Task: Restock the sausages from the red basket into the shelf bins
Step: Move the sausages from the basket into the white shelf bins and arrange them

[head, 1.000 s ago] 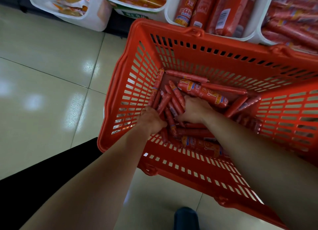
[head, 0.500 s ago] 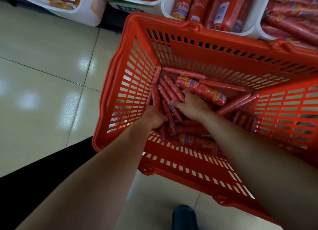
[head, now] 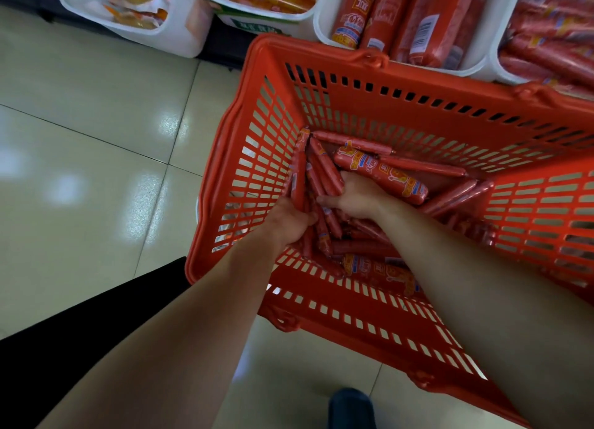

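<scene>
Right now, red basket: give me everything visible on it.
The red basket looks like moulded plastic, rectangular, with slotted flaring walls, a thick rim and handle lugs on far and near sides. It stands upright above the tiled floor, far rim by the white shelf bins. Thin sausages and two fat labelled sausages lie loose inside. The left hand grips a bunch of thin ones; the right hand digs in beside it.

The left grip (head: 291, 221), a bare hand, has risen slightly from the pile in the red basket (head: 353, 313). The thin sausages (head: 324, 168) it holds, fanned out a second ago, are now drawn into a tighter bunch along the left wall. The right grip (head: 356, 197), earlier a low fist, now stretches its thumb toward the left grip, fingers curled over the same bunch.
</scene>
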A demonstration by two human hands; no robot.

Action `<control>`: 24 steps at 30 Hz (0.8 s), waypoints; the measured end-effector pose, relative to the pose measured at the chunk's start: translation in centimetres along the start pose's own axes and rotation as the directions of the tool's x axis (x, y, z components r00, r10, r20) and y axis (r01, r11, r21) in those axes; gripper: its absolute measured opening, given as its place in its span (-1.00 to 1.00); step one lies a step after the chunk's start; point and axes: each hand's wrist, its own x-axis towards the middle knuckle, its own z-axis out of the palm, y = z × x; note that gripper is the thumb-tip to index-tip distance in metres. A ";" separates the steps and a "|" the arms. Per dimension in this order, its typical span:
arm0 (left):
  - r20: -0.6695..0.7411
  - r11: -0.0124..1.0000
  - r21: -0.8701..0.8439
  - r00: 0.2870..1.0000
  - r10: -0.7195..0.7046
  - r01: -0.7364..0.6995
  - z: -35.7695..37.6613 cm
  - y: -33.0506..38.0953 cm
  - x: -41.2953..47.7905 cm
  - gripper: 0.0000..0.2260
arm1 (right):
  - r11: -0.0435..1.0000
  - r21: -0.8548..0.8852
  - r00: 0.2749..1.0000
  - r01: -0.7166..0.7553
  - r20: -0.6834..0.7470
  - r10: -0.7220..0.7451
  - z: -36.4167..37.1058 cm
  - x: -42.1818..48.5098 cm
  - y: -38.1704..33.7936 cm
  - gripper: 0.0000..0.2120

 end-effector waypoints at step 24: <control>-0.154 0.986 0.060 0.975 0.163 -0.155 -2.9 1.9 -5.7 -0.56 | 0.998 0.045 0.996 0.048 -0.077 -0.045 -2.3 -6.3 -0.4 -0.36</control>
